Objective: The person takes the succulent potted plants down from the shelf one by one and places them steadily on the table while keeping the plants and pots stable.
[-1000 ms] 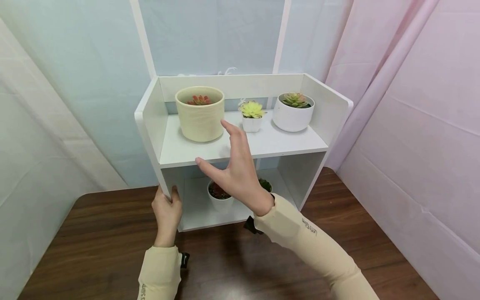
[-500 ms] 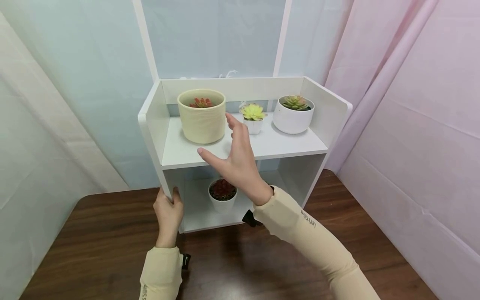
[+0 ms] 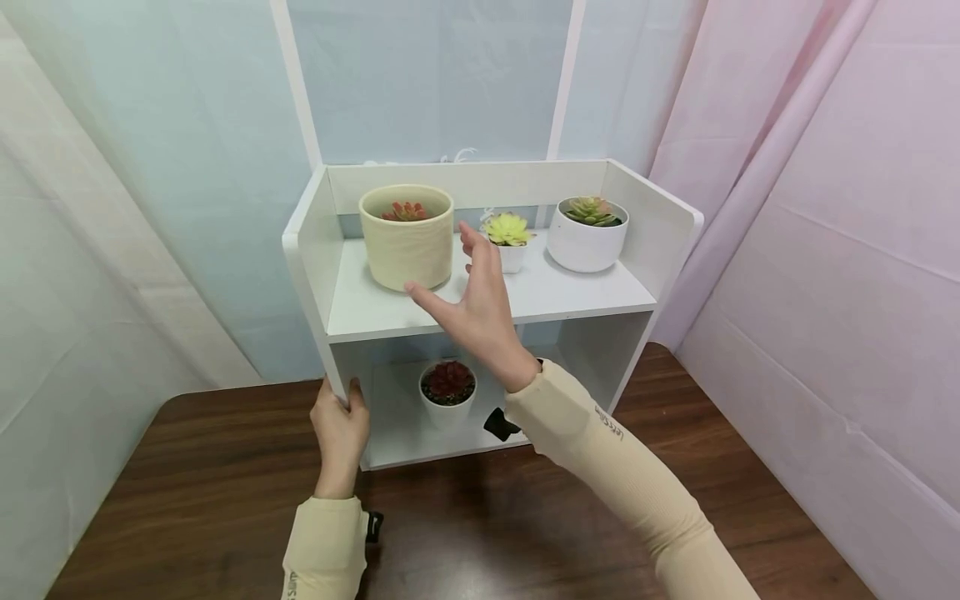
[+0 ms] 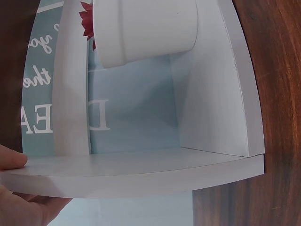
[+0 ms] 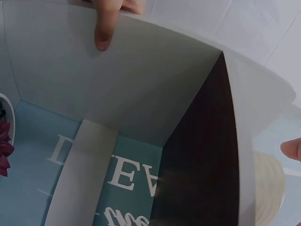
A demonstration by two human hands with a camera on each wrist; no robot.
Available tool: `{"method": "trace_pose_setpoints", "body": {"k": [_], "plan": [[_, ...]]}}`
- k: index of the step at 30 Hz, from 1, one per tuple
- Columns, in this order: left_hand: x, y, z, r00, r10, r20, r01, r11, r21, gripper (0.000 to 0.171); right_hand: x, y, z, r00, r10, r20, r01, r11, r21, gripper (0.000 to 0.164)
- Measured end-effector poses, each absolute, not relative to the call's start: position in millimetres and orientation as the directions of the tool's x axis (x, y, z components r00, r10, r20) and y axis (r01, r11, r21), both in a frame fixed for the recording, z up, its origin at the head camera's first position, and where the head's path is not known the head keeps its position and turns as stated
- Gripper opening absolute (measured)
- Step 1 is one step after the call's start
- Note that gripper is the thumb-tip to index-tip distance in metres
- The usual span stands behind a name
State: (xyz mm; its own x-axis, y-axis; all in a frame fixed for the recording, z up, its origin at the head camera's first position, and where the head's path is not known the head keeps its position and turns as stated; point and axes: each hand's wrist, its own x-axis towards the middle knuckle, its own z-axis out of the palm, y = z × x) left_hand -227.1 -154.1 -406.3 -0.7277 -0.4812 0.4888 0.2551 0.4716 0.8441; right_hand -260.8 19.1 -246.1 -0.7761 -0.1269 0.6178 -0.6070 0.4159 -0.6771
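Note:
A white two-tier shelf [image 3: 491, 318] stands on the table. My left hand [image 3: 341, 425] grips its left side panel, thumb inside and fingers outside; the left wrist view shows this hand [image 4: 23, 207] at the panel edge. A cream pot [image 3: 408, 250] with a red succulent sits on the upper tier at left. In front of it and to its right, my right hand [image 3: 483, 312] is raised with thumb and fingers spread, holding nothing. The right wrist view shows its thumb [image 5: 292, 149] apart from the cream pot [image 5: 268, 188].
On the upper tier are a small white pot with a yellow-green succulent [image 3: 507, 229] and a rounded white pot [image 3: 587, 247]. A white pot [image 3: 448, 408] with a dark red succulent stands below. Dark wooden table [image 3: 210, 492]; hanging cloth [image 3: 817, 275] at both sides.
My right hand has risen slightly and come nearer the cream pot, uncovering the lower red succulent's pot. The left hand keeps its grip on the panel. The head view has shifted a little.

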Motion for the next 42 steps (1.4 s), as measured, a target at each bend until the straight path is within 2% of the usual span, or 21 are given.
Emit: {"method": "trace_pose_setpoints", "body": {"k": [17,42], "plan": [[-228.2,-154.0,-405.0,-0.721,-0.485,0.495,0.265,0.467,0.844,0.025,-272.5,11.7,-243.1,-0.808,-0.143,0.571,-0.573,0.415,-0.707,0.092],[-228.5,-154.3,-407.2,-0.729,-0.478,0.490,0.268,0.459,0.847,0.026,-288.6,4.4,-239.3,-0.821,-0.103,0.561,-0.548,0.418,-0.725,0.096]]}}
